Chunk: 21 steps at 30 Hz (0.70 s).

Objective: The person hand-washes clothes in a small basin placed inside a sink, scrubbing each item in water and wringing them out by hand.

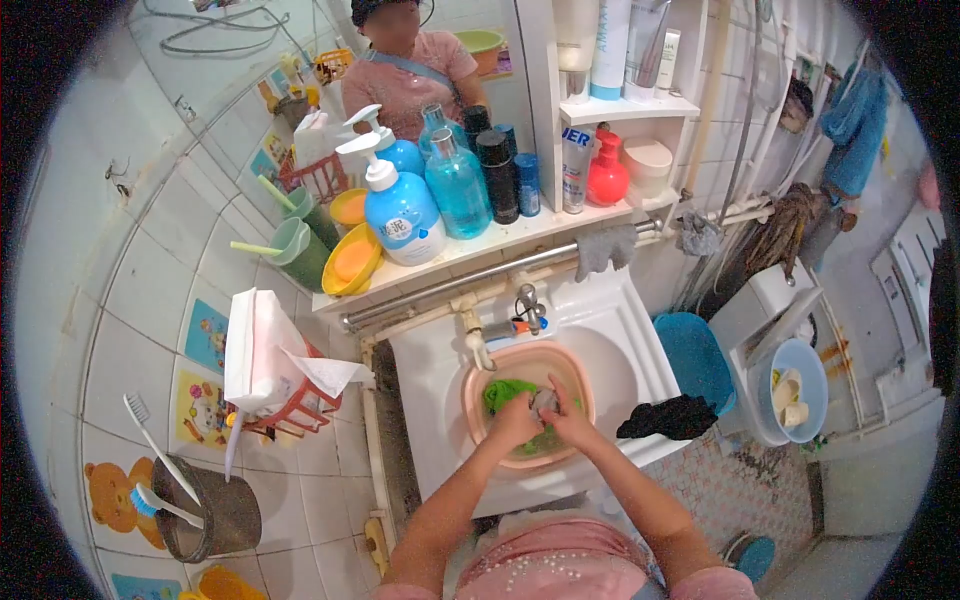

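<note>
A pink basin (590, 390) sits in the white sink (625, 345) with water in it. Inside lies a bright green, crumpled, cloth-like thing (505, 391), partly under my hands. My left hand (517, 422) is over the basin, its fingers curled against a small greyish, soft-looking piece (545, 402). From the other side my right hand (570, 422) meets the same piece, its fingers pinching it with one finger pointing up. Both hands are close together, and the grey piece is mostly hidden between them.
The faucet (528, 300) stands behind the basin. A black crumpled cloth (670, 418) lies on the sink's right edge, near a blue bucket (695, 360). Bottles, including a blue pump bottle (402, 215), line the shelf above. A tissue pack (262, 350) hangs on the left wall.
</note>
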Tool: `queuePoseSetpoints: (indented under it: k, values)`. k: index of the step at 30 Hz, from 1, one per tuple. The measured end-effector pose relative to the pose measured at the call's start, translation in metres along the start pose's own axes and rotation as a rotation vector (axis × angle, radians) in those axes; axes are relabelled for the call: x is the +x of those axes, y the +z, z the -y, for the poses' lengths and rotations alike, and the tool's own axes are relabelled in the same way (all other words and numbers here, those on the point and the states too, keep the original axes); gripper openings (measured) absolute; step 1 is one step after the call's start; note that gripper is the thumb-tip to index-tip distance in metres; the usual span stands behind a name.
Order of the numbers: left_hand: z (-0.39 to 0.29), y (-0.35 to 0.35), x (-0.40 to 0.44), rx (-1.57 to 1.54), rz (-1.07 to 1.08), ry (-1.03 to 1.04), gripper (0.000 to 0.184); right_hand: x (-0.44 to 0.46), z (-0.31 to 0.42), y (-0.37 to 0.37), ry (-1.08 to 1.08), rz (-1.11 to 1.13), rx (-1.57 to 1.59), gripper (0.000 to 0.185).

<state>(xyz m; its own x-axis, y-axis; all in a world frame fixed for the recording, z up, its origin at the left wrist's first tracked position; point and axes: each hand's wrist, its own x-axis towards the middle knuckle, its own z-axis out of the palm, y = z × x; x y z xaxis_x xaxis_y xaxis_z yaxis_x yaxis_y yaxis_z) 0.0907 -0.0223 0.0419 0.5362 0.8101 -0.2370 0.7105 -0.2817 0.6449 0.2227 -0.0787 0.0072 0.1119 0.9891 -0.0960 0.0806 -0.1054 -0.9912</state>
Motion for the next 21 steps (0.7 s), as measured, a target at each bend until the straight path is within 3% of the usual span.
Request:
queuePoseSetpoints:
  k: [1,3,4,6,8,9,12,14,21]
  values:
    - [0.009,0.001,0.006,-0.074,0.008,0.029,0.05,-0.004,0.014,-0.001,0.001,0.0,0.001,0.058]
    - [0.018,-0.004,0.009,-0.146,0.015,0.059,0.045,-0.016,0.047,-0.008,-0.336,-0.038,-0.333,0.068]
    - [0.012,-0.016,0.008,-0.256,0.062,0.019,0.043,-0.02,0.06,-0.011,-0.338,-0.039,-0.333,0.068]
    - [-0.005,-0.039,0.006,-0.366,0.108,-0.022,0.042,-0.026,0.076,-0.018,-0.594,0.075,-0.758,0.07]
    - [-0.024,-0.057,0.003,-0.382,0.427,-0.163,0.04,-0.02,0.069,-0.016,-0.646,0.029,-0.796,0.067]
    - [-0.026,-0.056,0.003,-0.381,0.428,-0.161,0.04,-0.017,0.069,-0.015,-0.699,-0.014,-0.834,0.065]
    - [-0.031,-0.052,0.004,-0.376,0.483,-0.127,0.036,-0.008,0.071,-0.013,-0.546,0.031,-0.766,0.055]
    - [-0.034,-0.045,0.004,0.102,0.328,0.03,0.029,-0.001,0.074,-0.016,-0.499,0.077,-0.799,0.048]
    - [-0.029,-0.03,-0.005,0.364,0.073,0.112,0.014,0.011,0.058,-0.011,-0.295,0.201,-1.087,0.027]
